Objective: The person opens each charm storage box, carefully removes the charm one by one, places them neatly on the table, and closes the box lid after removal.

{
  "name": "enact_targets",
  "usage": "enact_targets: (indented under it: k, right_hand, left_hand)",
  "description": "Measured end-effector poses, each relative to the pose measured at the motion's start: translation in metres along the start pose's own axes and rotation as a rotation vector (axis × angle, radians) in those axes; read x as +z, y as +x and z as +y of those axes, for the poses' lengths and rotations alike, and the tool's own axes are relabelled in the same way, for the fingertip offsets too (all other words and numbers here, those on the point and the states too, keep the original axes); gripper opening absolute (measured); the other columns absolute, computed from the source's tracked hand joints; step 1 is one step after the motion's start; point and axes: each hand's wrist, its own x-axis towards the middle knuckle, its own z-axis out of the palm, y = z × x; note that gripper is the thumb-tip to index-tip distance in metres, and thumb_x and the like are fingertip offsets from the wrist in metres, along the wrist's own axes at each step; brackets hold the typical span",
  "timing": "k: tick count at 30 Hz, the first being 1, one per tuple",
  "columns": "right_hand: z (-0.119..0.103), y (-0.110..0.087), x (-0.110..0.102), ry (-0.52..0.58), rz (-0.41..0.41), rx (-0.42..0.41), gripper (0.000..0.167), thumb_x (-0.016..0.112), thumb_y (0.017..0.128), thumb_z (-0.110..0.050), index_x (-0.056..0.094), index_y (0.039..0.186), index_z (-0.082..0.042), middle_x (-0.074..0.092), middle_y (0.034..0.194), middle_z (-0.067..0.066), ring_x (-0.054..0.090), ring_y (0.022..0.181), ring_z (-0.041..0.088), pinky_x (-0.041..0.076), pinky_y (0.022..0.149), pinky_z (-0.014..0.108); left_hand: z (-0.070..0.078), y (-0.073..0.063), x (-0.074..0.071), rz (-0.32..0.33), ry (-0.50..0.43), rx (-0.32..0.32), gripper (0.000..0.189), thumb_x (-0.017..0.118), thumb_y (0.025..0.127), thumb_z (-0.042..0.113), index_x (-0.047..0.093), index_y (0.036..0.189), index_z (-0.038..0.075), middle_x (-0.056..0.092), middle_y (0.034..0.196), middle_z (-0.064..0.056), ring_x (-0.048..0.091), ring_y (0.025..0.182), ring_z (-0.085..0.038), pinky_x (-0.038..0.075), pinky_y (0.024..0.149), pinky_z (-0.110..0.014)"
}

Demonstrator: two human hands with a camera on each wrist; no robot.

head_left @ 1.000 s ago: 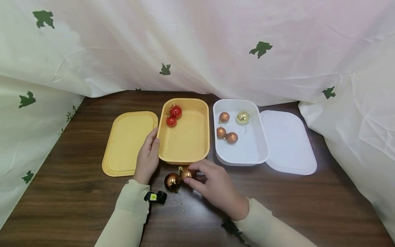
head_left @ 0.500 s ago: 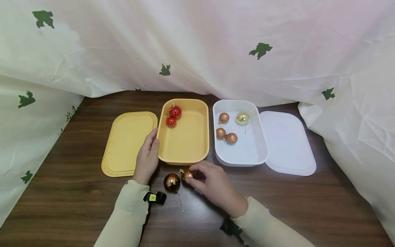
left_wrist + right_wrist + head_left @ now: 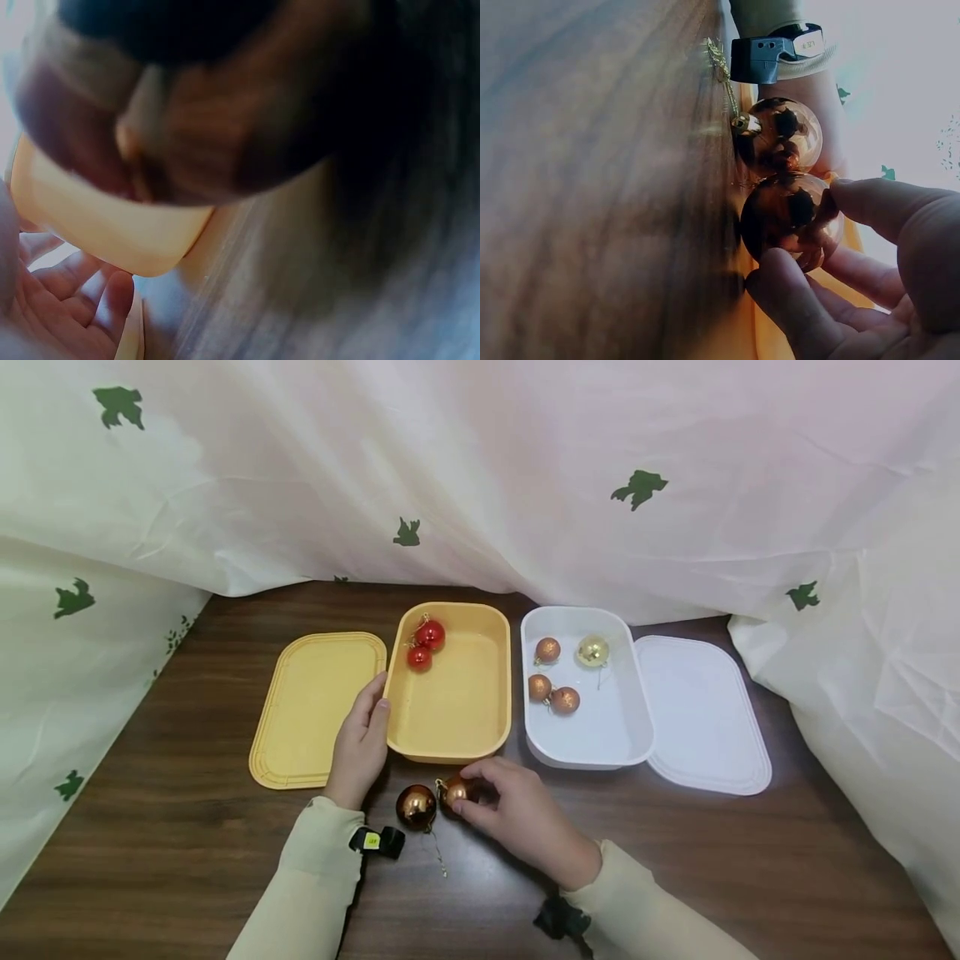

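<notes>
In the head view my right hand (image 3: 528, 818) pinches a shiny copper Christmas bauble (image 3: 452, 793) between thumb and fingers, just in front of the yellow box (image 3: 450, 754). The right wrist view has the thumb and fingertips on that bauble's sides, low over the wood. A second copper bauble (image 3: 416, 807) lies just left of it, its gold string trailing toward me. My left hand (image 3: 358, 750) rests with extended fingers against the yellow box's left wall. Inside that box sit two red baubles (image 3: 430, 635). A large blurred bauble fills the upper left wrist view.
To the right stands a white box (image 3: 592, 763) holding several small orange baubles (image 3: 565, 700) and a pale gold one (image 3: 593, 651). A yellow lid (image 3: 318, 710) lies left of the boxes, a white lid (image 3: 705, 714) right. Patterned cloth (image 3: 510, 468) hangs behind the wooden table (image 3: 195, 793).
The pinched bauble has shifted very slightly toward me with my right hand. My left hand stays at the yellow box, and the head view has tilted a little.
</notes>
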Motion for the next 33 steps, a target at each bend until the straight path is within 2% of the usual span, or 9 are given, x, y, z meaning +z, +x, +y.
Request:
enact_targets:
  k: [5, 14, 20, 28, 33]
  right_hand:
    - [0.001, 0.0, 0.0, -0.009, -0.027, 0.02, 0.031, 0.079, 0.088, -0.031, 0.071, 0.112, -0.014, 0.069, 0.106, -0.005, 0.063, 0.094, 0.01, 0.055, 0.082, 0.031]
    - [0.004, 0.003, -0.001, -0.019, -0.098, 0.051, 0.036, 0.078, 0.088, -0.034, 0.07, 0.112, -0.009, 0.062, 0.086, -0.007, 0.057, 0.074, 0.007, 0.05, 0.065, 0.023]
    - [0.005, 0.003, -0.002, -0.021, -0.101, 0.081, 0.039, 0.08, 0.086, -0.034, 0.072, 0.111, -0.006, 0.066, 0.088, -0.005, 0.059, 0.072, 0.003, 0.052, 0.066, 0.023]
    - [0.004, 0.003, -0.003, -0.014, -0.095, 0.068, 0.037, 0.08, 0.086, -0.029, 0.072, 0.112, -0.005, 0.066, 0.082, -0.008, 0.059, 0.069, 0.001, 0.053, 0.065, 0.022]
    - [0.004, 0.004, -0.003, -0.035, -0.092, 0.048, 0.037, 0.079, 0.088, -0.023, 0.071, 0.116, 0.0, 0.07, 0.086, -0.005, 0.064, 0.074, 0.004, 0.056, 0.071, 0.024]
  left_hand:
    - [-0.001, -0.001, -0.001, -0.001, 0.017, -0.004, 0.048, 0.037, 0.11, 0.027, 0.036, 0.156, 0.014, 0.037, 0.159, -0.004, 0.031, 0.147, -0.017, 0.027, 0.12, -0.037]
    - [-0.002, 0.0, -0.002, 0.005, 0.035, -0.005, 0.048, 0.037, 0.11, 0.026, 0.037, 0.156, 0.013, 0.037, 0.159, -0.006, 0.032, 0.146, -0.018, 0.028, 0.12, -0.037]
    - [0.0, 0.001, -0.001, 0.002, 0.019, -0.002, 0.048, 0.037, 0.11, 0.025, 0.036, 0.156, 0.012, 0.036, 0.159, -0.006, 0.032, 0.146, -0.018, 0.028, 0.12, -0.037]
    - [0.002, 0.001, -0.001, -0.003, 0.016, -0.012, 0.048, 0.037, 0.11, 0.025, 0.035, 0.156, 0.012, 0.036, 0.159, -0.005, 0.031, 0.147, -0.017, 0.028, 0.12, -0.036]
    - [0.014, -0.001, -0.001, -0.009, 0.007, -0.04, 0.048, 0.036, 0.11, 0.02, 0.033, 0.157, 0.008, 0.034, 0.16, -0.007, 0.03, 0.147, -0.018, 0.028, 0.12, -0.036]
